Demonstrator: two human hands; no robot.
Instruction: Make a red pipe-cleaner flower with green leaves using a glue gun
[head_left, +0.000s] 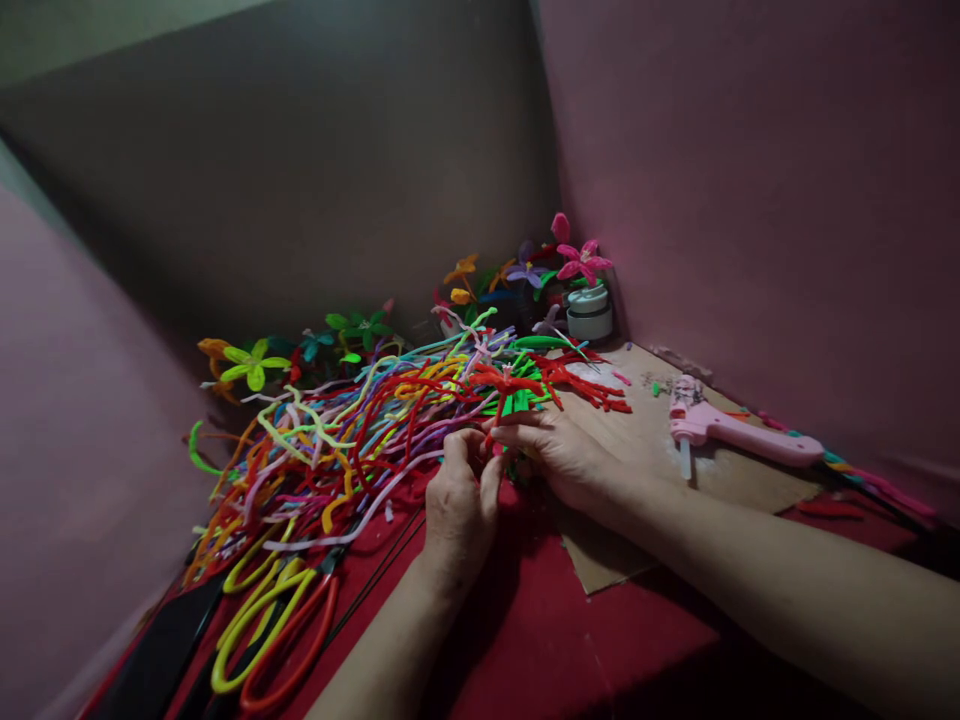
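Observation:
In the middle, my left hand [459,492] is closed, its thumb and fingers pinching a fuzzy red pipe cleaner [496,418]. My right hand [559,455] reaches in from the right and grips the same piece, its fingertips meeting the left ones. Just beyond the fingers are red petal-like loops [508,378] with a pale centre; whether they join the held piece is hard to tell. Green pipe cleaners [516,402] stand behind my fingers. A large heap of many-coloured pipe cleaners [390,400] spreads to the left of my hands.
A pink glue gun [742,432] lies on a cardboard sheet [622,550] at the right. Yellow-handled scissors [262,625] and red-handled scissors [300,665] lie at front left. Finished pipe-cleaner flowers [255,366] and a white jar [589,315] line the back. Walls close in around the red tabletop [525,620].

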